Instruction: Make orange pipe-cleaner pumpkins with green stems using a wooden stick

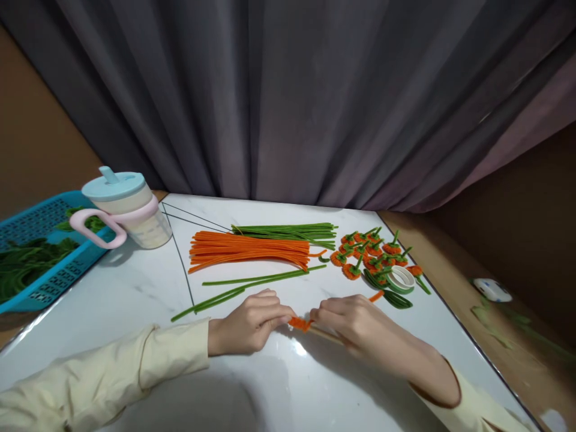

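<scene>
An orange pipe cleaner (299,324) is wound in a short coil around a thin pale stick (328,336), low over the table. My left hand (252,321) is closed, pinching the coil's left end between thumb and fingers. Closed just right of the coil, my right hand (348,318) grips the pipe cleaner's running part, and its tail shows beyond the knuckles. The stick runs under the right hand, where its far end is hidden. Behind my hands lie a bundle of orange pipe cleaners (247,247) and a bundle of green pipe cleaners (288,230).
Loose green pipe cleaners (229,294) lie behind my left hand. To the right are several orange flowers with green stems (351,271), a tape roll (400,278) and green looped pieces (398,300). A lidded cup (153,231) and a blue basket (67,270) of greenery stand left.
</scene>
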Tool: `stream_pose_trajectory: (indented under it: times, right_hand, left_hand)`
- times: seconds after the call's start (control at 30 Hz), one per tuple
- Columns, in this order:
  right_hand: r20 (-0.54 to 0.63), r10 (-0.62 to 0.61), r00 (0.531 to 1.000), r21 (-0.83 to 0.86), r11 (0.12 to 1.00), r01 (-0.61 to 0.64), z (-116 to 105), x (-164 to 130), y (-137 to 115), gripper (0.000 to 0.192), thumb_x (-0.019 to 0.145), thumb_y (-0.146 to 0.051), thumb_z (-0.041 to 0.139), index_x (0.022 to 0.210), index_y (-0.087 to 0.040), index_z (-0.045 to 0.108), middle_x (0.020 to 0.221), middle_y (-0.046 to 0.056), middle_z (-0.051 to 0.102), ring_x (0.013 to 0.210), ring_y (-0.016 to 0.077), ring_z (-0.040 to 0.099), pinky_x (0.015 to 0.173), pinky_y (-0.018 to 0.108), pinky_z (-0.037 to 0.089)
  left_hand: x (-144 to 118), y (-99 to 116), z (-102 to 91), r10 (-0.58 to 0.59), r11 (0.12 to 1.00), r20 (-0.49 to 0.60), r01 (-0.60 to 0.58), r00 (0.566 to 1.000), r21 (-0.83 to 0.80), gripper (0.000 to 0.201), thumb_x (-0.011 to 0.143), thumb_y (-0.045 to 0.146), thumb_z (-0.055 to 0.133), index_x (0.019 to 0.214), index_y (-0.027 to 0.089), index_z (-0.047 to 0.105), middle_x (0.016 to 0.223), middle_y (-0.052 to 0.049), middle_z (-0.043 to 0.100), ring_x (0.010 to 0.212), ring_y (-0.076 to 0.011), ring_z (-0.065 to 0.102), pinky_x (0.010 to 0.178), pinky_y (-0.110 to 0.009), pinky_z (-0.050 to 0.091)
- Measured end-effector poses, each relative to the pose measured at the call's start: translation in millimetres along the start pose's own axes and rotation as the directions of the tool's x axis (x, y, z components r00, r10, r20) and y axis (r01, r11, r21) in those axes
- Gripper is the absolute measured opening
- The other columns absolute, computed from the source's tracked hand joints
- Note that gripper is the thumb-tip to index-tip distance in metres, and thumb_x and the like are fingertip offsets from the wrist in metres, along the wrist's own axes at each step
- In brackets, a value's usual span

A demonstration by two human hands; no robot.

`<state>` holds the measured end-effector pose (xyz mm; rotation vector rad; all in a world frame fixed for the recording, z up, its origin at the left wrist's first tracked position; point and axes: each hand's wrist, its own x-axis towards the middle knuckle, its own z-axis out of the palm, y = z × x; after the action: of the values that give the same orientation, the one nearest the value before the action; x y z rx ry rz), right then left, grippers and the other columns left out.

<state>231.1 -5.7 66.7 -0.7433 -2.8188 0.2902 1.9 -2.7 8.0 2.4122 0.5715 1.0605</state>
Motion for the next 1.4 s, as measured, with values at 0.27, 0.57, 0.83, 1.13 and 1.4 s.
stream_pose_trajectory:
  times: [0.27,0.57,0.83,1.13,1.4]
  right_hand:
    - [-0.228,0.025,0.973,-0.314,0.944,-0.098,24,-1,-36,0.035,0.079,0.003,0.028,0.097,-0.008,0.055,0.069,0.008,0.06,0.055,0.019,0.052,0.049,0.029,0.037]
    - [0.095,0.527,0.845,0.9,0.318,-0.299,48,17,-20,0.033,0.093,-0.046,0.039,0.09,-0.017,0.055,0.075,0.003,0.06,0.047,0.01,0.048,0.048,0.024,0.041]
    - [0.159,0.496,0.854,0.932,0.209,-0.296,38,16,-11,0.03,0.086,-0.047,0.054,0.081,-0.018,0.058,0.058,-0.001,0.058,0.045,0.0096,0.04,0.045,0.023,0.03]
    - [0.18,0.443,0.878,0.95,0.154,-0.272,40,17,-11,0.027,0.088,-0.043,0.054,0.078,-0.018,0.059,0.056,-0.002,0.057,0.057,0.0131,0.054,0.063,0.026,0.043]
    - [0.196,0.438,0.877,0.962,0.088,-0.259,42,17,-12,0.027,0.087,-0.043,0.056,0.079,-0.017,0.061,0.052,-0.003,0.053,0.046,0.0097,0.045,0.048,0.022,0.038]
  left_hand:
    - [-2,4,3.5,-0.165,0.983,-0.176,0.177,0.97,0.05,0.025,0.095,0.015,0.039,0.11,0.014,0.059,0.096,-0.01,0.069,0.084,-0.0172,0.062,0.076,-0.029,0.051]
    - [1,7,-1.5,-0.223,0.972,-0.198,0.203,0.955,-0.114,0.024,0.095,0.017,0.041,0.102,0.013,0.063,0.086,-0.008,0.069,0.078,-0.0146,0.063,0.07,-0.024,0.05]
    - [1,9,-2.6,-0.261,0.956,-0.164,0.231,0.951,-0.182,0.024,0.095,0.02,0.041,0.097,0.012,0.064,0.079,-0.007,0.067,0.069,-0.0124,0.061,0.064,-0.02,0.048]
    - [-1,8,0.1,-0.2,0.977,-0.191,0.18,0.961,-0.116,0.022,0.095,0.018,0.041,0.098,0.014,0.063,0.077,-0.006,0.067,0.067,-0.0138,0.058,0.064,-0.024,0.047]
    - [-2,6,-1.5,-0.033,0.996,-0.17,0.046,0.985,0.071,0.029,0.092,0.008,0.037,0.113,0.015,0.056,0.076,-0.005,0.061,0.065,-0.0144,0.048,0.062,-0.025,0.043]
